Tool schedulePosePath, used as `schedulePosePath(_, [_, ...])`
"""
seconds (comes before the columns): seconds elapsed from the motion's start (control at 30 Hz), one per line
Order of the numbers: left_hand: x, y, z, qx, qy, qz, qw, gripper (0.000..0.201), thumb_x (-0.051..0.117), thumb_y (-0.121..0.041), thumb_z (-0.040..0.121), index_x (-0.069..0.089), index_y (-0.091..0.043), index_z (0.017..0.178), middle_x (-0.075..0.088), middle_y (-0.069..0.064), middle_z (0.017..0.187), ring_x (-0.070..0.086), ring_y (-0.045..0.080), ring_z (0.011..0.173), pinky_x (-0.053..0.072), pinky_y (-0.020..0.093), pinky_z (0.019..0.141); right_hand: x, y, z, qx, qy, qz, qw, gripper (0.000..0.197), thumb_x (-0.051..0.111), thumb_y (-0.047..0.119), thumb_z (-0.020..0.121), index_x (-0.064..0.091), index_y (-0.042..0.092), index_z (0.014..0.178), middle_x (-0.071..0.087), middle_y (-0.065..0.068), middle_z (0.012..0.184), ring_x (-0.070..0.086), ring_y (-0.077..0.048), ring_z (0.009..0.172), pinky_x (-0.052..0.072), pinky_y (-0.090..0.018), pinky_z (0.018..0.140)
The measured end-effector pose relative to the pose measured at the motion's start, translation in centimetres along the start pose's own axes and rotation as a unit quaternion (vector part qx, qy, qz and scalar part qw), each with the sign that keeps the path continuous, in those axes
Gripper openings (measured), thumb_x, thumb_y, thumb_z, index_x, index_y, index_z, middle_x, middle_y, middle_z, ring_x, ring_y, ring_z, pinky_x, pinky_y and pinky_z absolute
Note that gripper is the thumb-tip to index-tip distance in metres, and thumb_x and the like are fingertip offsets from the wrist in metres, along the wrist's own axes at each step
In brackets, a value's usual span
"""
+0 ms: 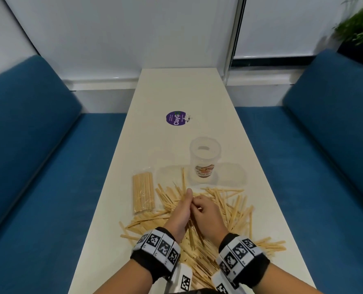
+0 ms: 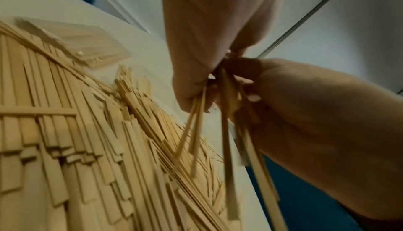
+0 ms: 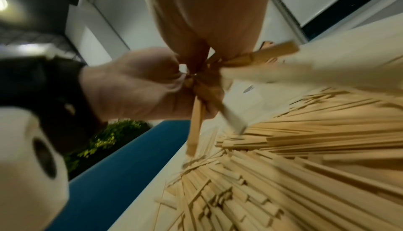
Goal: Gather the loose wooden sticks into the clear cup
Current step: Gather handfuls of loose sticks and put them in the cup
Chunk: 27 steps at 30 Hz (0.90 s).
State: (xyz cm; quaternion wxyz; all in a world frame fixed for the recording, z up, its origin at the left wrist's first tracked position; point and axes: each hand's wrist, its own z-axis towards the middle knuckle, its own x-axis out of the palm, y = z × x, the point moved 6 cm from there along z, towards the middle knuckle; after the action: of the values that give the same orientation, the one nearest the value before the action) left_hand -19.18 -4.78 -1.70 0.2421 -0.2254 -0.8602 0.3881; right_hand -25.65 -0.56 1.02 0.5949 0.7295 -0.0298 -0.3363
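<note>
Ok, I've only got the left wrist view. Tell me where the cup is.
Observer: The cup stands upright on the table, just past the sticks, straight beyond the right hand.
Operator: Check whether anything's in it.
Observer: Nothing pokes out of its open top.
Operator: Say what's beyond it.
Observer: A purple sticker, farther down the table.
</note>
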Motion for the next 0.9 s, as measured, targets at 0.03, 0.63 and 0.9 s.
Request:
schedulePosePath(0.03, [-0.1, 0.0, 0.0, -0.005, -0.008, -0.025, 1.0, 0.055, 0.035, -0.054, 0.093, 0.059, -0.008, 0.114, 0.067, 0.011, 0.108, 0.063, 0.019, 0.103, 0.052, 0.031, 0.086, 0.5, 0.0, 0.1, 0.002, 0.005, 0.006, 1.0, 0.02, 0.049, 0.011, 0.094, 0.068, 0.006, 0.098, 0.054, -0.001, 0.087, 0.049, -0.006, 0.076, 0.039, -0.008, 0.065])
schedulePosePath(0.63, [-5.9, 1.6, -0.1, -0.047, -0.114, -0.202, 0.972, 0.036, 0.034, -0.035, 0.1, 0.041, -0.01, 0.075, 0.038, 0.001, 0.055, 0.043, 0.017, 0.05, 0.043, 0.03, 0.057, -1.7, -4.4, -1.2, 0.022, 0.126, -0.182, 0.975, 0.029, 0.048, 0.033, 0.095, 0.056, 0.021, 0.121, 0.05, 0.007, 0.107, 0.052, -0.011, 0.097, 0.041, -0.018, 0.083])
schedulePosePath(0.9, [-8.0, 2.8, -0.3, -0.052, -0.12, -0.18, 0.975, 0.029, 0.042, -0.03, 0.098, 0.044, -0.01, 0.077, 0.036, -0.002, 0.049, 0.035, 0.008, 0.036, 0.035, 0.019, 0.037, -1.4, -8.0, -3.2, 0.05, 0.169, -0.31, 0.934, 0.047, 0.065, 0.043, 0.082, 0.053, 0.02, 0.121, 0.051, 0.003, 0.119, 0.049, -0.013, 0.11, 0.044, -0.027, 0.095])
